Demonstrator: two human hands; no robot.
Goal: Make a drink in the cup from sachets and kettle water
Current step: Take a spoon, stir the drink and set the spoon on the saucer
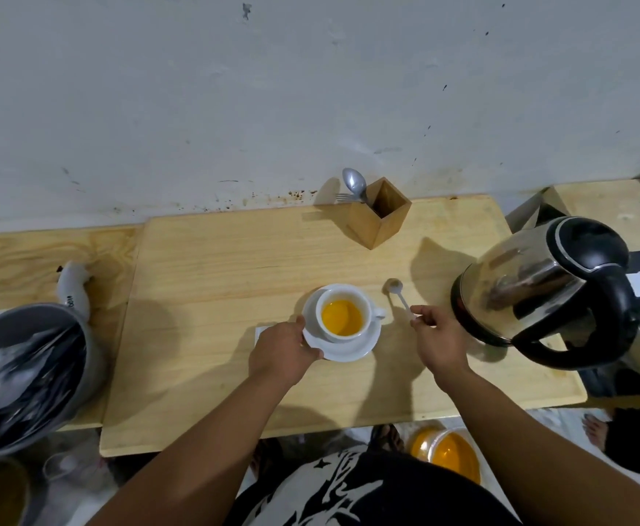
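A white cup (364, 302) filled with orange liquid stands on a white saucer (364, 347) in the middle of the wooden table (234, 267). My left hand (282, 351) grips the saucer's left rim. Just right of the cup, my right hand (438, 337) pinches the handle of a small white spoon (400, 296), whose bowl rests on the table. A steel kettle (538, 294) with a black lid and handle stands at the right edge. Under my left hand shows the corner of a white flat item (261, 332), perhaps a sachet.
A wooden cutlery box (381, 218) holding a spoon and a fork stands at the back by the wall. A grey bin (26, 377) lined with a dark bag sits at the left. An orange-filled container (449, 453) is on the floor below the table's front edge.
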